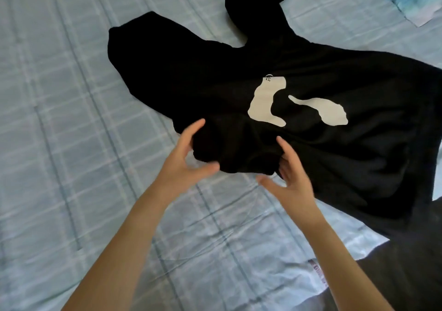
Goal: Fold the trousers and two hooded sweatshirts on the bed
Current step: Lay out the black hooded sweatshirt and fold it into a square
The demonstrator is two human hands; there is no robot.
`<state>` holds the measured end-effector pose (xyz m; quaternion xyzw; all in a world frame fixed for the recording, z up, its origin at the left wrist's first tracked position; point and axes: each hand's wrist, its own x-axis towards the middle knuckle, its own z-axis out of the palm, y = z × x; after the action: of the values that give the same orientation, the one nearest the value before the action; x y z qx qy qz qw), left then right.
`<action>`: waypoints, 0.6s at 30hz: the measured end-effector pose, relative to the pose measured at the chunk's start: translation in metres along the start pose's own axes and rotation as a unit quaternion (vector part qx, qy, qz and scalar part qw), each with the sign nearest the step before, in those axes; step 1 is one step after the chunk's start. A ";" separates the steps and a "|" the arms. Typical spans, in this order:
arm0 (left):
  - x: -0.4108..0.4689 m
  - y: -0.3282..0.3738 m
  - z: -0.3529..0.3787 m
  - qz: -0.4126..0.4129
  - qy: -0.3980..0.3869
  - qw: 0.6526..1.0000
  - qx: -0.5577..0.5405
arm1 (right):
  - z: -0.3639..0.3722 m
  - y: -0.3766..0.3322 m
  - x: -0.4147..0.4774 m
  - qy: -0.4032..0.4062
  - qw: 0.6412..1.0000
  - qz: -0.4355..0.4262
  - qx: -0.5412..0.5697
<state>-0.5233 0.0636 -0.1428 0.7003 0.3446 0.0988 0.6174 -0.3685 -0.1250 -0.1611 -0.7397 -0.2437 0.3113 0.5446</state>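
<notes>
I count one black hooded sweatshirt (215, 83), spread across the pale blue checked bed cover (71, 119) with two white prints (265, 102) facing up. One dark grey garment (406, 263) lies just beside it on my right. My left hand (181, 165) and right hand (294, 186) flank its bunched near edge, fingers spread wide, touching the cloth but not clamping it.

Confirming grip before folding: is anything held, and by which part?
Only the hoodie is touched, at its bunched near edge. The left hand cups it, fingers spread; the right hand reaches behind the cloth, grip cannot be told.
</notes>
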 end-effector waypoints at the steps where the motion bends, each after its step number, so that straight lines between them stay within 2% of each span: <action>1: -0.006 -0.009 0.004 0.014 -0.020 0.999 0.032 | 0.004 0.009 -0.002 -0.016 0.999 -0.009 -0.033; 3: -0.012 -0.018 0.010 0.053 0.003 0.997 0.062 | 0.009 0.016 0.001 0.015 0.998 -0.022 -0.059; 5: -0.012 -0.014 0.010 0.056 0.055 0.995 0.059 | 0.011 0.011 0.004 0.062 0.996 -0.019 -0.055; 10: -0.029 0.030 -0.014 0.060 0.135 0.980 0.132 | -0.013 -0.045 -0.026 0.096 0.982 -0.008 -0.161; 12: -0.035 0.036 -0.021 0.042 0.117 0.974 0.188 | -0.019 -0.062 -0.036 0.063 0.980 0.021 -0.188; 14: -0.040 0.021 -0.022 -0.022 0.076 0.977 0.199 | -0.015 -0.057 -0.040 0.049 0.982 0.061 -0.171; 16: -0.048 -0.001 -0.021 -0.072 0.027 0.991 0.109 | -0.007 -0.045 -0.044 0.040 0.992 0.091 -0.076; 18: -0.059 -0.026 -0.017 -0.082 -0.032 0.995 0.040 | 0.002 -0.023 -0.055 -0.024 0.997 0.078 0.006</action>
<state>-0.5861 0.0416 -0.1467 0.6964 0.3847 0.0113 0.6057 -0.4079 -0.1556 -0.1292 -0.7456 -0.1964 0.3721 0.5168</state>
